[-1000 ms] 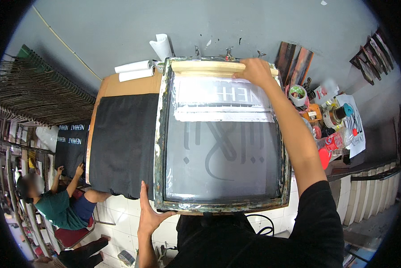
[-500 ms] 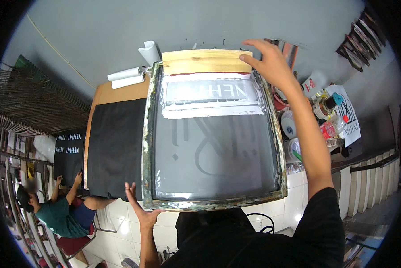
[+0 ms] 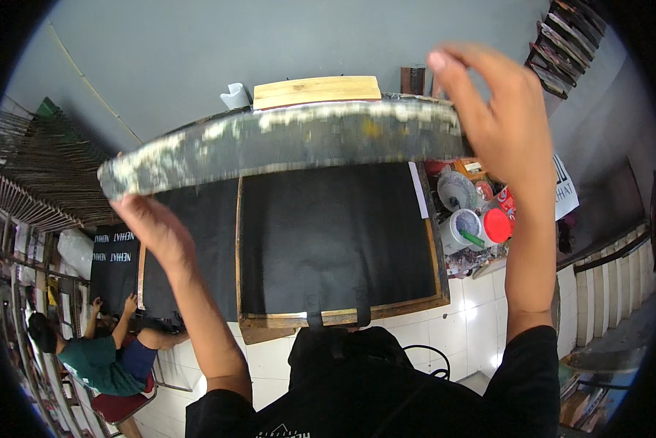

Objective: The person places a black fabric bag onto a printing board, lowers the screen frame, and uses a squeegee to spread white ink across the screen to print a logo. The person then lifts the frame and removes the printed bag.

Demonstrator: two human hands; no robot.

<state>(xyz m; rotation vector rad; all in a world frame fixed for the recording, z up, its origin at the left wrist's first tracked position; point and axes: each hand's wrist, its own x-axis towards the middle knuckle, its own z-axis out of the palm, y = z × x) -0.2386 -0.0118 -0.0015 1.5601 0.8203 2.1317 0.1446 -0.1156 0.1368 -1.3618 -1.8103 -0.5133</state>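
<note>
A paint-crusted screen-printing frame (image 3: 284, 142) is tilted up, its near edge raised across the view and slightly blurred. My left hand (image 3: 156, 230) grips the frame's left corner, with the fingers partly hidden behind it. At the other end, my right hand (image 3: 499, 109) overlaps the frame's right corner, thumb and fingers apart; I cannot tell whether it touches the frame. Behind the raised edge stands a squeegee with a pale wooden handle (image 3: 317, 91). Beneath the frame, a black fabric piece (image 3: 335, 241) lies flat on a wood-edged board (image 3: 269, 320).
Another black fabric piece (image 3: 200, 252) lies to the left. Farther left sits a person in a green shirt (image 3: 98, 361), hands on printed black cloth (image 3: 112, 274). Tubs with a red lid (image 3: 496, 225) and a green-handled tool (image 3: 472, 239) crowd the right side. A grey wall rises behind.
The screen frame's near edge has swung up off the board, uncovering the black fabric. My left hand has risen with its corner. My right hand has shifted right, away from the squeegee.
</note>
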